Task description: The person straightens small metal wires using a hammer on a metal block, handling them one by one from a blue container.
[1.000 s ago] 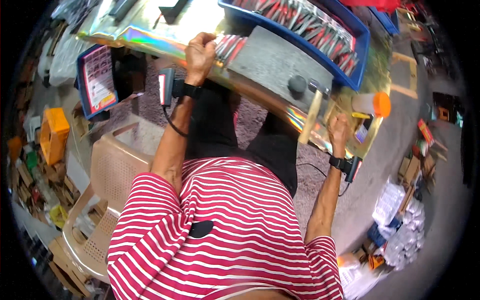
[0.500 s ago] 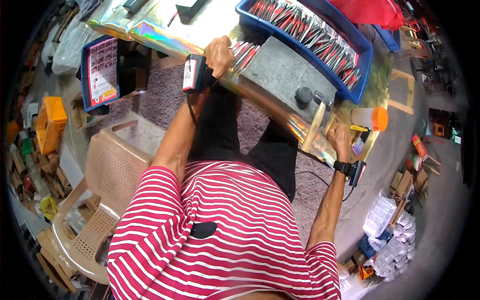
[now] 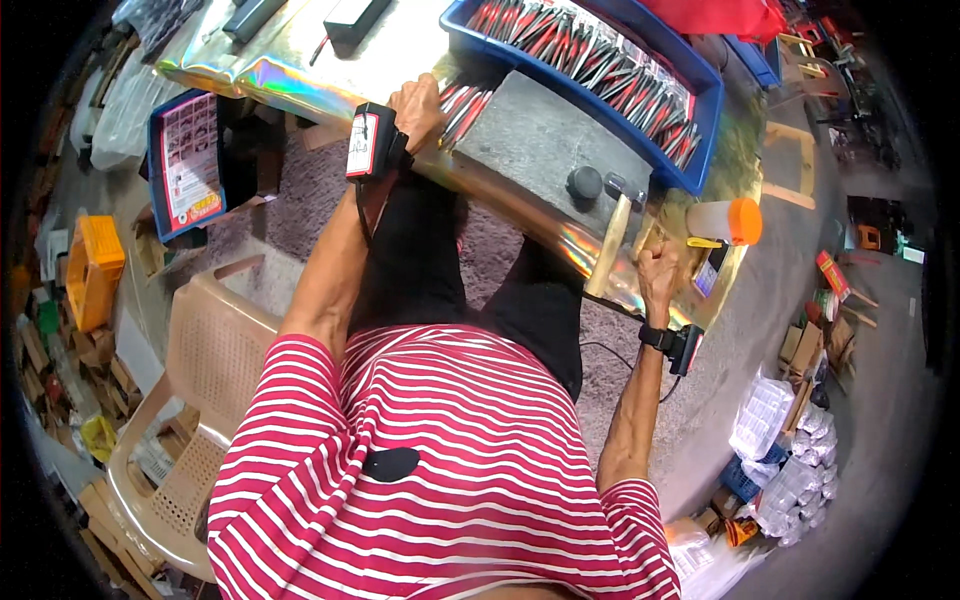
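From my remote seat: a small bunch of slim red-and-grey tools point(image 3: 466, 112) lies on the bench point(image 3: 270, 62), just right of the left hand point(image 3: 416, 108) and close by the left end of a grey slab point(image 3: 545, 130). Their long axes slant from the near edge away and rightward. Left is clearly the nearer hand; the right hand point(image 3: 657, 268) sits well apart, beyond the slab's other end. Left: back toward me, fingers curled, tips hidden; cannot tell whether it grasps anything or touches the bunch. Right: clenched in a loose fist over the bench edge, nothing seen protruding. Just left of that fist, apart from it, a hammer point(image 3: 611, 240) lies with its pale handle pointing back toward the wearer. Orange-lidded jar point(image 3: 725, 221) near the right hand, on its far side.
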Available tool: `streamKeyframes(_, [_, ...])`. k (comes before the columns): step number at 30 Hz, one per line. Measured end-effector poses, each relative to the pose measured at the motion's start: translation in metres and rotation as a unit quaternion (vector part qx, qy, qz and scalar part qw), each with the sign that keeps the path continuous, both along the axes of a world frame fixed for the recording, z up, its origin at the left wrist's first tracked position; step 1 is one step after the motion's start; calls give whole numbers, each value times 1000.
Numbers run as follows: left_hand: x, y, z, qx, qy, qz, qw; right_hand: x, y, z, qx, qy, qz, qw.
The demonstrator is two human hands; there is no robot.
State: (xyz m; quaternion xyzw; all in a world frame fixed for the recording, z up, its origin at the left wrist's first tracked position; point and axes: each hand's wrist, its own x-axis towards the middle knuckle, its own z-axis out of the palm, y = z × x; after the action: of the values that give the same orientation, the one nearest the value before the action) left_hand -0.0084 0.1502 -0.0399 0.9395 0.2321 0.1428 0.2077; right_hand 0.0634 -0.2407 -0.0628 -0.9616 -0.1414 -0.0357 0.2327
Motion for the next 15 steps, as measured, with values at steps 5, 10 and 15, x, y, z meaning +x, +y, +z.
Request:
streamKeyframes(5, [4, 5, -30, 11, -87, -3, 996, -4, -1, -6, 128, -14, -53, 990])
streamKeyframes(10, [-3, 11, -22, -56, -67, 20, 996, -11, 10, 7, 304, 91, -101, 943])
streamKeyframes(15, [-7, 13, -12, -213, -90, 82, 969, -17, 12, 20, 446, 123, -129, 877])
